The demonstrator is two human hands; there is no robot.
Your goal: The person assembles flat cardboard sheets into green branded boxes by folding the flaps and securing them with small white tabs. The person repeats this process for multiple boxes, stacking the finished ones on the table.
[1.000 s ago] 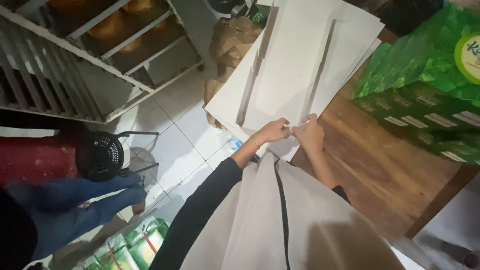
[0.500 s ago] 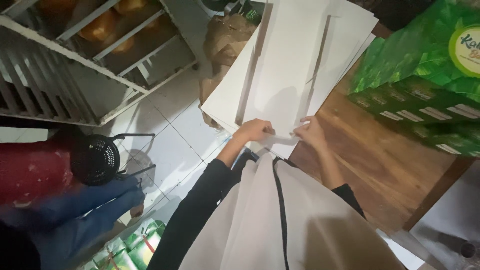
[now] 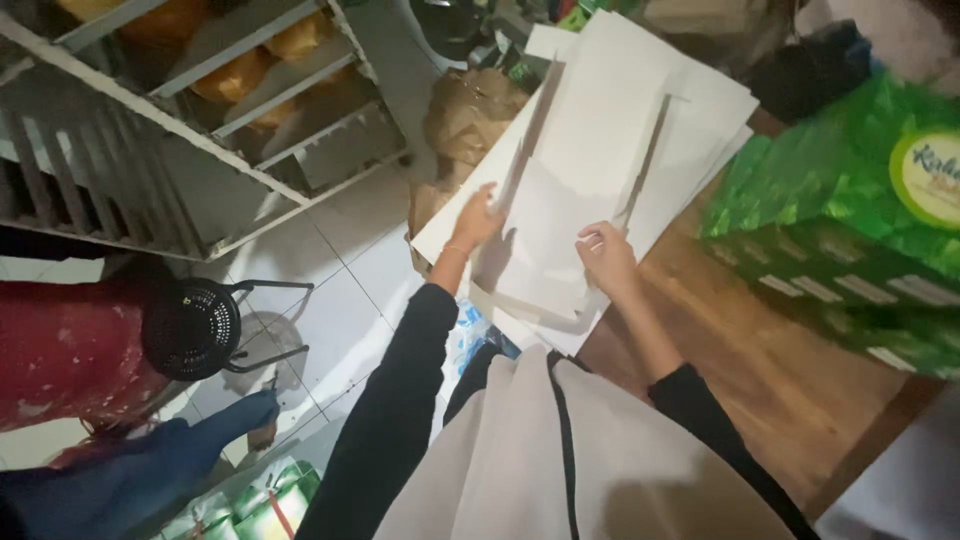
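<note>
Both hands have shifted apart since half a second ago: then they sat close together at the near edge of the white sheets, and now the left hand (image 3: 478, 218) has slid out to the left border while the right hand (image 3: 604, 256) has stayed nearer the middle. The left hand lies with fingers spread against a raised flap (image 3: 528, 140) of the topmost white cardboard sheet (image 3: 560, 215), pressing or gripping its edge; the exact grip is partly hidden by the flap's shadow. The right hand is curled, its fingertips (image 3: 590, 238) pinching the lower end of a second raised flap (image 3: 648, 150) of the same sheet.

That sheet lies on top of a loose stack of white sheets (image 3: 690, 130), which rests on a brown wooden table (image 3: 770, 370) and overhangs its left edge above the tiled floor (image 3: 330, 300). Both arms wear black sleeves (image 3: 400, 390), with a pale apron (image 3: 560, 460) between them.

On the table to the right, just beside the stack, sit green printed cartons (image 3: 850, 220). A brown paper bag (image 3: 470, 115) stands on the floor beyond the stack. A metal rack (image 3: 180, 130) holding orange-brown items fills the upper left. Below it stand a black mesh fan (image 3: 190, 328) and a red cylinder (image 3: 60, 350), with blue cloth (image 3: 130, 470) near the lower left corner.
</note>
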